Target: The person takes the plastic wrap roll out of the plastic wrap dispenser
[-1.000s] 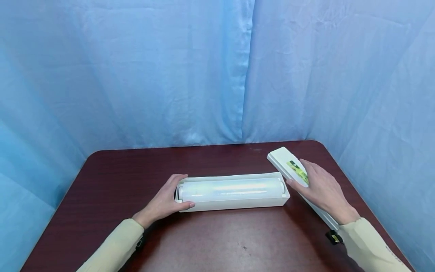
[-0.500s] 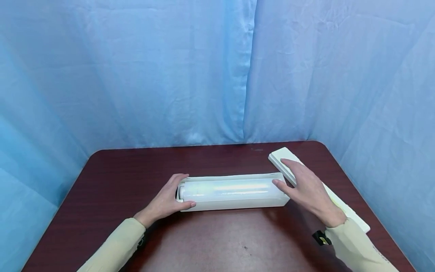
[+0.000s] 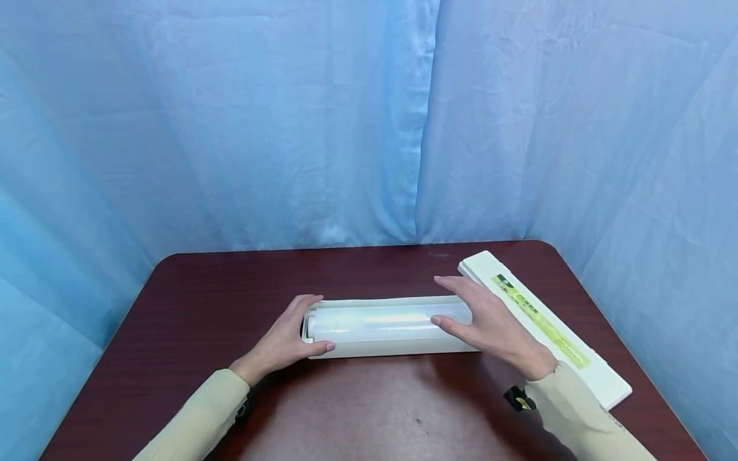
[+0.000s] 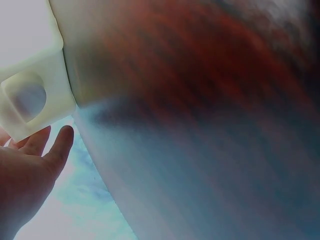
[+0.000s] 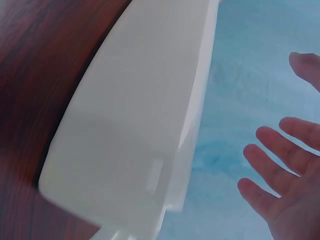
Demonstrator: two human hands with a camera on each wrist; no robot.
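Note:
A roll of cling film (image 3: 369, 323) lies in a long white box (image 3: 392, 347) with its top off, mid-table. At its left end my left hand (image 3: 281, 342) grips the box, thumb on the front wall and fingers at the back wall. The left wrist view shows the box end (image 4: 55, 85) with a round hole, fingers below it. Over the right end of the box hovers my right hand (image 3: 490, 320), thumb and fingers spread, holding nothing. In the right wrist view, its fingers (image 5: 272, 167) stand apart from the box side (image 5: 120, 115).
A long white lid (image 3: 602, 378) with a yellow-green label lies slantwise at the right, partly behind my right forearm. The dark red-brown table (image 3: 230, 282) ends at a blue curtain (image 3: 288, 128) at the back and sides.
My right hand has left the lid and moved left over the right end of the box. The lid stays at the right. My left hand keeps its hold on the box.

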